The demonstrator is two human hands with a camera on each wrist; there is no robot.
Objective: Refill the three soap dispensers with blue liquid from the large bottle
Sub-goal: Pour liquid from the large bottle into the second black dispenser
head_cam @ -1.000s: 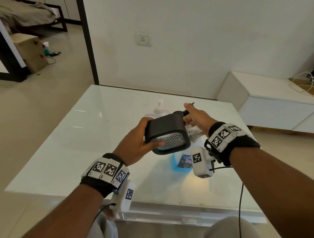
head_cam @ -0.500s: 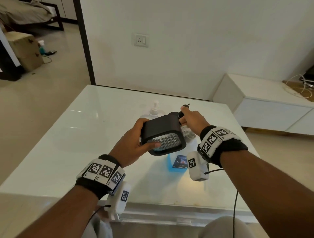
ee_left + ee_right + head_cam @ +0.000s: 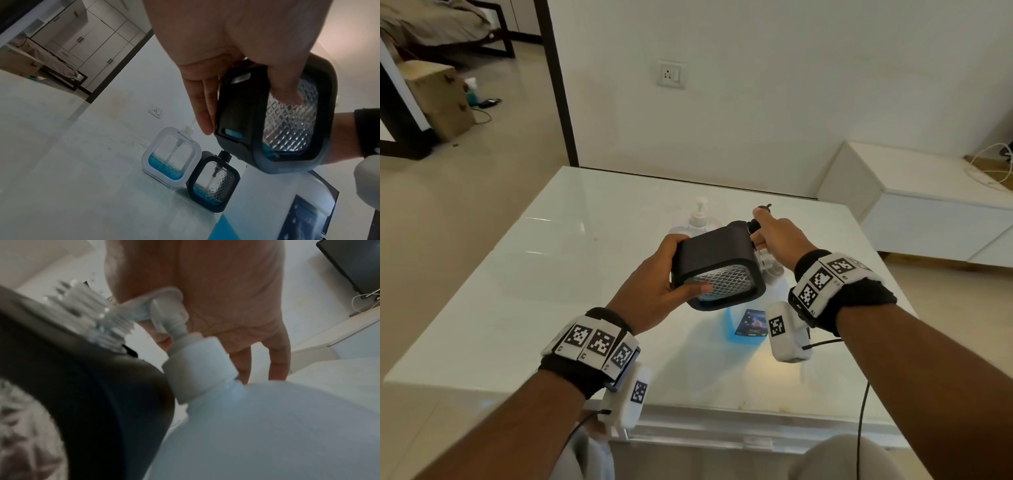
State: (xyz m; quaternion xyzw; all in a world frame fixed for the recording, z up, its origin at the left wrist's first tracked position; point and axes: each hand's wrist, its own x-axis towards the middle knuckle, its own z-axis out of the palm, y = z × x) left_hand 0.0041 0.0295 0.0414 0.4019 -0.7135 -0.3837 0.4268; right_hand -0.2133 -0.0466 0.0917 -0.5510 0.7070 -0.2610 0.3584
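Note:
My left hand [image 3: 681, 267] grips a black soap dispenser [image 3: 715, 253] tilted on its side above the table, thumb on its diamond-patterned clear face [image 3: 287, 121]. A little blue liquid lies in its low corner. Its bare threaded neck [image 3: 111, 324] sits at the nozzle of the large bottle's white pump [image 3: 156, 305]. My right hand [image 3: 774, 233] rests on top of that pump, fingers hanging straight. The large bottle [image 3: 732, 325] stands under both hands, blue liquid low inside. A white dispenser [image 3: 170, 157] and a second black dispenser [image 3: 213, 183] stand behind, each with some blue liquid.
Everything stands on a white glass table [image 3: 551, 274] that ends at a wall. A low white cabinet [image 3: 928, 212] is at the right. A cardboard box [image 3: 438, 96] sits on the floor far left. A black pump top [image 3: 765, 207] shows just past my right thumb.
Both hands and the tilted dispenser keep the same pose over the large bottle. Only the head view has shifted slightly.

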